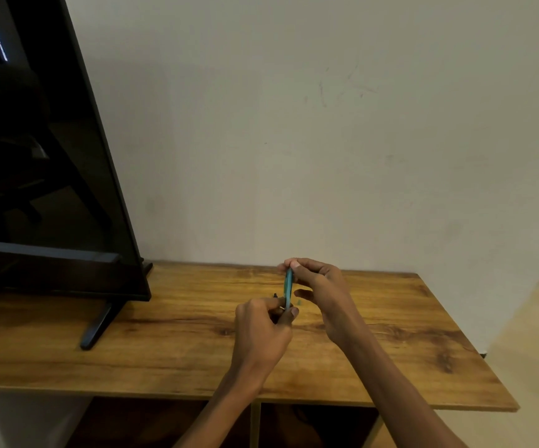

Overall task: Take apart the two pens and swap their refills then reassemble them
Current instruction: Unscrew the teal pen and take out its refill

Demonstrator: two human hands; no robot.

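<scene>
While both hands pinch its ends, left hand (261,328) below, right hand (320,292) above, the blue pen (288,291) stands upright.

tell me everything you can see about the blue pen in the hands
The blue pen is a slim, teal-blue barrel that looks like plastic, held above the wooden table, its length running away from the camera. The right hand pinches its far end with fingertips; the left hand grips its near end. Its tip, clip and refill are too small or hidden to tell.
</scene>
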